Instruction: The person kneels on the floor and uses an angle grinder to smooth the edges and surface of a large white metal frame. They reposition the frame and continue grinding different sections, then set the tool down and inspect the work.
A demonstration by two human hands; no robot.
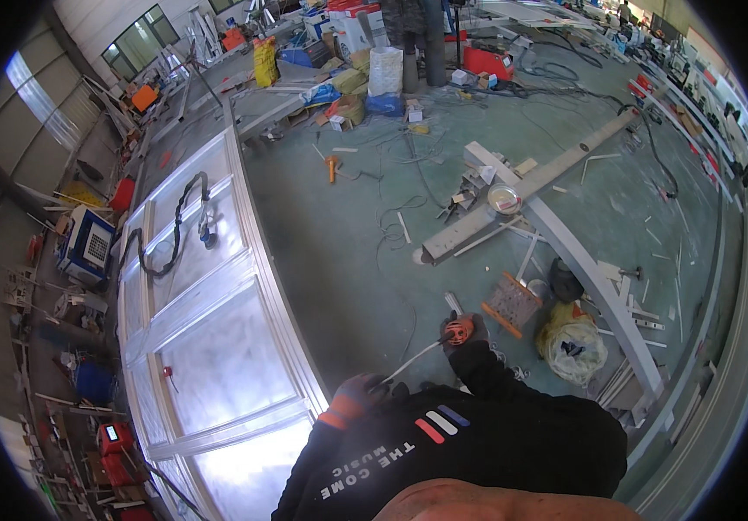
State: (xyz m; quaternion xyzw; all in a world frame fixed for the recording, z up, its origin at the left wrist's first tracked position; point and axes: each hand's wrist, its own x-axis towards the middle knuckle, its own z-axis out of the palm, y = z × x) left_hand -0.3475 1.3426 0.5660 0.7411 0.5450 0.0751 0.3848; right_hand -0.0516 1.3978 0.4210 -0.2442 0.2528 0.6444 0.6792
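My left hand (358, 398), in a grey and orange glove, is closed by the near right edge of a large silvery framed metal panel (226, 360). Ahead and to the right, my right hand (471, 329) is closed round something orange and rounded, partly covered by its fingers; I cannot make out its kind. A thin pale strip (413, 360) runs in a straight slant between both hands. On the panel's far part lies a hand tool with a blue end (208, 236) on a black cable. A small red item (168, 372) sits on a nearer section.
A long grey beam (595, 265) crosses another (539, 182) on the green floor, a round tin (504, 200) at their crossing. Nearby are an orange-edged frame (513, 304) and a filled plastic bag (572, 347). An orange tool (331, 169) and cables lie farther off; a person (413, 35) stands beyond.
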